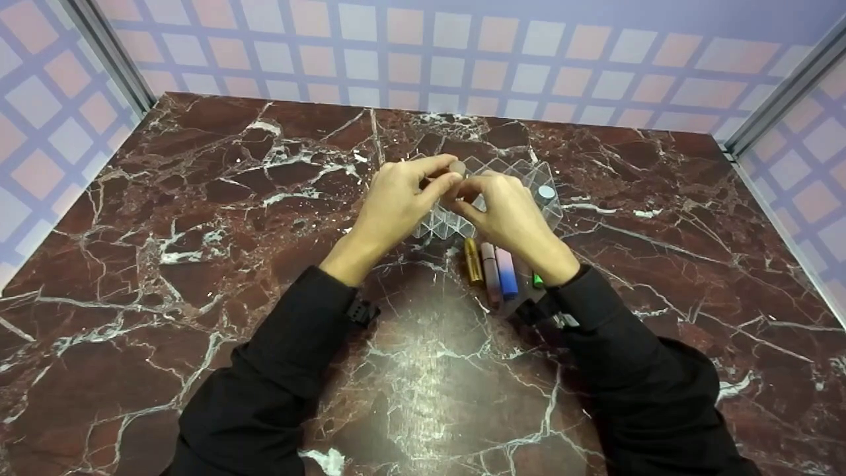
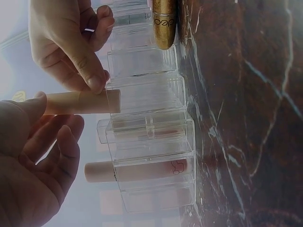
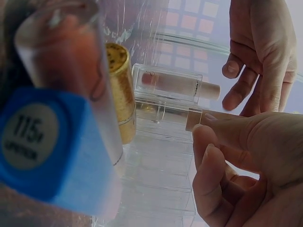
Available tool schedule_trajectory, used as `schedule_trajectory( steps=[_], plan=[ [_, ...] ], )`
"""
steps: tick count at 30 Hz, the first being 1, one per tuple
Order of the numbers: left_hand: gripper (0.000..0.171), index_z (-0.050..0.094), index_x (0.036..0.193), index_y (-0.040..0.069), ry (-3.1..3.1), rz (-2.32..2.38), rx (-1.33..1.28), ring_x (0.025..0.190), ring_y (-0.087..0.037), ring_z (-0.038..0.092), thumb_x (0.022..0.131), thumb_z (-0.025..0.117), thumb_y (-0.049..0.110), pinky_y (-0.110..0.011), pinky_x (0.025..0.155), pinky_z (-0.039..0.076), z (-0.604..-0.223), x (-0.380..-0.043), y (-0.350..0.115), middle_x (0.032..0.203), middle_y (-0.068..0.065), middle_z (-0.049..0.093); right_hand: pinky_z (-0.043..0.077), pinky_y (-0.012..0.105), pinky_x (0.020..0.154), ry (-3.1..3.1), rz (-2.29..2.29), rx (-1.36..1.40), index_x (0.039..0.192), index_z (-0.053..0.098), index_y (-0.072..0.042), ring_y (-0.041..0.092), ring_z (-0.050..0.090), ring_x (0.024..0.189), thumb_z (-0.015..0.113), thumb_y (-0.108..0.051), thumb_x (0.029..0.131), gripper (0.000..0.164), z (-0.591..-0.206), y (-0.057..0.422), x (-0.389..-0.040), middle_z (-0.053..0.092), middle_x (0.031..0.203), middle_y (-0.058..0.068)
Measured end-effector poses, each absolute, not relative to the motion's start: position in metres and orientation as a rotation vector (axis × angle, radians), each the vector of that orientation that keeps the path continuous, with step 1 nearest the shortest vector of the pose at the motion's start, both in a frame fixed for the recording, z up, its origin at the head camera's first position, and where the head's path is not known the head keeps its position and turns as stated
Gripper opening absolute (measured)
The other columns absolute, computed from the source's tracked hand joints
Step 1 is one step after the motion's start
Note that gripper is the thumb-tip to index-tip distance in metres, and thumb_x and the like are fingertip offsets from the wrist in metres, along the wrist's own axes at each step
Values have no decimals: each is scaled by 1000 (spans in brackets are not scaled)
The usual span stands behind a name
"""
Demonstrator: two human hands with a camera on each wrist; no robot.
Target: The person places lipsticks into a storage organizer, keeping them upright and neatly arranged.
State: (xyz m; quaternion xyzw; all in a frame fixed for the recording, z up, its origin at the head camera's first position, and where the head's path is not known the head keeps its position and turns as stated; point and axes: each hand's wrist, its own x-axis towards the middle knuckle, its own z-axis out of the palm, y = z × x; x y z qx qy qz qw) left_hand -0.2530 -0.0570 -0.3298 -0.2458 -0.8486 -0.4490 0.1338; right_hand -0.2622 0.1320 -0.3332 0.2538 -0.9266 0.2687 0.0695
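Note:
A beige cosmetic tube (image 2: 78, 102) is held between both hands, its lower end at the top rim of a clear plastic organizer (image 2: 182, 94). My left hand (image 1: 400, 198) pinches the tube's upper end between thumb and fingers. Lower down, just over the rim, the thumb and fingers of my right hand (image 1: 509, 205) pinch the same tube. A lip gloss tube (image 2: 147, 171) stands in one organizer compartment. In the head view the hands cover part of the organizer, and a white-topped item (image 1: 546, 192) shows in its right side.
On the marble table (image 1: 264, 370), in front of the organizer, lie a gold lipstick (image 1: 473, 261), a lip gloss with a pale cap (image 1: 490, 274) and a pink-and-blue lipstick (image 1: 507, 272). A green item (image 1: 538, 280) shows beside my right wrist. Checked panels (image 1: 403, 63) stand behind.

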Motion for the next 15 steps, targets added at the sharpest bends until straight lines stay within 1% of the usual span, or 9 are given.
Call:
schedule_trajectory(
  steps=[6, 11, 15],
  plan=[
    [23, 76, 119, 17, -2489, -1252, -692, 47, -7, 43, 104, 64, 29, -21, 45, 37, -330, -253, -57, 100, 1, 77, 54, 44, 89, -2795, 775, 758, 109, 79, -11, 29, 69, 98, 73, -26, 98, 19, -333, 132, -262, 76, 101, 8],
    [23, 76, 118, 18, -2508, -1243, -690, 44, -6, 37, 103, 63, 31, -20, 42, 32, -330, -253, -57, 88, -1, 76, 53, 44, 90, -2801, 766, 752, 110, 79, -12, 28, 68, 98, 74, -27, 98, 20, -333, 132, -262, 76, 102, 7],
    [23, 76, 117, 19, -2519, -1231, -685, 44, -6, 37, 103, 64, 32, -20, 41, 31, -330, -253, -57, 87, 1, 75, 53, 44, 90, -2814, 770, 747, 111, 78, -12, 29, 68, 99, 74, -27, 98, 20, -334, 132, -262, 76, 103, 7]
  ],
)
